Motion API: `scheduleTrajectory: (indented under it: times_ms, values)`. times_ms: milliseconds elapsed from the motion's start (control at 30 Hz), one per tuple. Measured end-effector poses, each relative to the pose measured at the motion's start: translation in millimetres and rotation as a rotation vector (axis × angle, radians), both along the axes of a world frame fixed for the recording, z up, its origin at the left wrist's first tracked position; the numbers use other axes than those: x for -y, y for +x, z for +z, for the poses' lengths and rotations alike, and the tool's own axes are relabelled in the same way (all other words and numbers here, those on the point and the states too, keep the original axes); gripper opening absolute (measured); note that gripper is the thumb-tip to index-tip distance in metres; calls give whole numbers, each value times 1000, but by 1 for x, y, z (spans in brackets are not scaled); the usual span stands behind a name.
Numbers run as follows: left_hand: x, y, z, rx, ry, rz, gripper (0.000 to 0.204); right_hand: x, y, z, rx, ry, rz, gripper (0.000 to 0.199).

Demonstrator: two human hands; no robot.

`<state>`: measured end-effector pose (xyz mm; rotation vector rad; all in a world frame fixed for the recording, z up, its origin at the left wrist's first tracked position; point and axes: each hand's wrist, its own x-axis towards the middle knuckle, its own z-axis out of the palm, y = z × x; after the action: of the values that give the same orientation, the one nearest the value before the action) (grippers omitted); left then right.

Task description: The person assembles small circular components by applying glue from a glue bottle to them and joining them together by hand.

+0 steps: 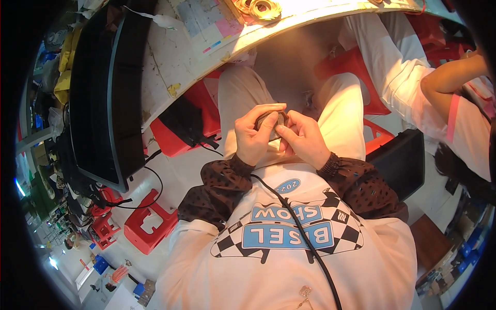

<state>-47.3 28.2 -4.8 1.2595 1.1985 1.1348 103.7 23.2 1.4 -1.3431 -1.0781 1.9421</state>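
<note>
- A small dark, roundish part [270, 123] is held between both hands above the lap, in front of the table edge [268, 36]; what it is cannot be told.
- The left hand [254, 135] is closed on the part from the left, with the thumb laid across its top and the fingers curled beneath.
- The right hand [305, 138] is closed on it from the right, and its fingertips [287, 122] are pressed against the part's rim.
- For this fine work, the part is best kept steady by the left hand while only the right fingertips are moved, in small, light strokes.
- The part is better held low over the thighs, so that a slip lands in the lap and not on the floor.
- Both forearms are drawn in close to the body, wrists bent inward and nearly meeting.
- A black cable [297, 227] runs down the chest, clear of the hands.
- A red stool [147, 225] stands at the left, and another person's arm [449, 82] is seen at the right, well apart.
</note>
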Motion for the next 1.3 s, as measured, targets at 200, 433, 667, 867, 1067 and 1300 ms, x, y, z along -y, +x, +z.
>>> scheduleTrajectory:
  times_ms: [200,433,667,867,1067,1300]
  values:
    - [1,-1,-10,29,-45,3,18,0,-1,-16,-61,-84,-13,11]
    - [0,5,-10,130,-134,-25,17,-6,-6,-6,-49,4,0,22]
    - [19,7,-19,-73,19,89,14,12,-19,-25,324,272,-9,37]
    - [21,13,-17,-8,-32,165,14,13,-29,-28,289,369,-177,34]
    - [20,13,-16,33,-84,148,14,19,-32,-27,396,402,-208,28]
    - [20,12,-14,-3,-96,138,14,21,-32,-29,361,364,-214,27]
